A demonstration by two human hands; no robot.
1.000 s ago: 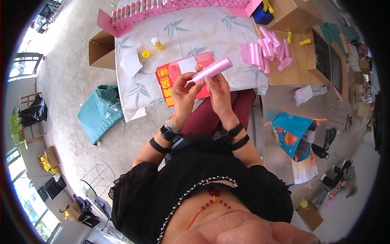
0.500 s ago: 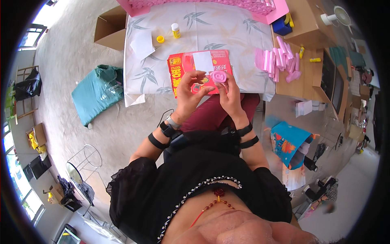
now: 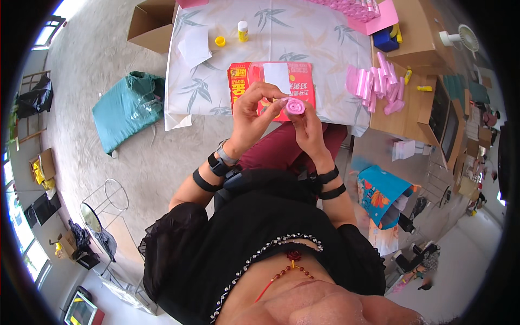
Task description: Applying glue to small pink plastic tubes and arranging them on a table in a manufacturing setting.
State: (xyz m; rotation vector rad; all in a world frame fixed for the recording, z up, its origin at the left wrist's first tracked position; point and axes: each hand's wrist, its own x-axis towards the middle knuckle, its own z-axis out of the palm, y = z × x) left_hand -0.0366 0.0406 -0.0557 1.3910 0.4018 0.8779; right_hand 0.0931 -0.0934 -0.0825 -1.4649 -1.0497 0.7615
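roll of shiny pink plastic-looking film (image 3: 295, 106), spiral end facing the camera, is gripped by the right hand's (image 3: 310, 131) thumb and fingers, over a flat red printed packet (image 3: 303, 81). left hand (image 3: 253, 110) has thumb and index close together at the roll's 9 o'clock edge, can't tell if they've got it. pile of pink rolls (image 3: 380, 80) at about 2 o'clock, yellow-and-white glue stick (image 3: 242, 31) at 11.

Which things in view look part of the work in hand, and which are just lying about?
Likely part of it:
- pink roll in the right hand
- pile of pink rolls
- yellow-and-white tube, yellow cap

Apparently just lying about:
- green bundle on the floor
- blue bag
- black plastic bag, far left
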